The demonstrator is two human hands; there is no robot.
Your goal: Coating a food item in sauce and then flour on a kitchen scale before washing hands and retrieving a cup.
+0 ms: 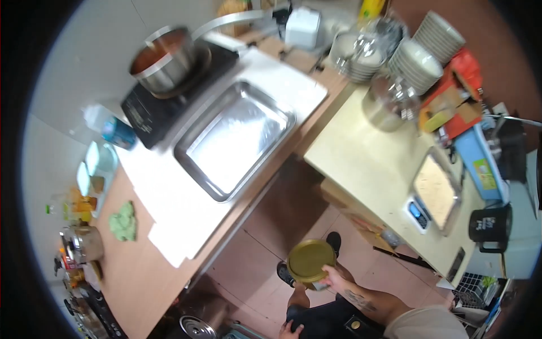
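Note:
My right hand [332, 278] grips the near side of a round tub with a gold-coloured lid [311, 259], held over the tiled floor between the two counters. At the bottom edge, my left hand [291, 330] rests against dark clothing with nothing seen in it; part of it is cut off. Ahead lies a rectangular stainless steel tray [235, 142] on a white board. Behind it a steel saucepan [163, 61] with reddish-brown contents stands on a black induction cooktop [148, 118].
The wooden counter bears a green cloth [123, 221] and a blue can [118, 133]. On the cream counter [355, 156] stand stacked bowls [415, 63], a steel pot [383, 106], a digital scale [418, 215], a filled tray [436, 190] and a black mug [489, 226]. Counter edges flank the floor.

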